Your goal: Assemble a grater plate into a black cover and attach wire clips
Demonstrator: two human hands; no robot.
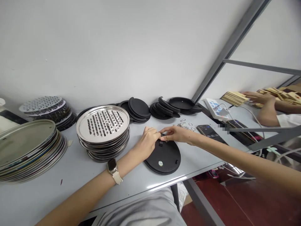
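Observation:
A round black disc (166, 158) lies on the table in front of me, with a small round sticker and a short black peg on its face. My left hand (148, 142) is closed at the disc's upper left edge, its fingertips meeting those of the other hand; what they grip is hidden. My right hand (176, 134) pinches at the upper edge, where a thin glint like a small metal ring shows under the fingers. Just behind it lie loose small metal rings and clips (187, 125).
Metal plates with slotted tops (103, 122) stand stacked at left, beside larger round trays (25, 142). Black discs (139, 108) are piled along the wall. A phone (209, 131) lies at right. Beyond a grey frame (225, 59), another person's hand (258, 97) touches wooden pieces (235, 98).

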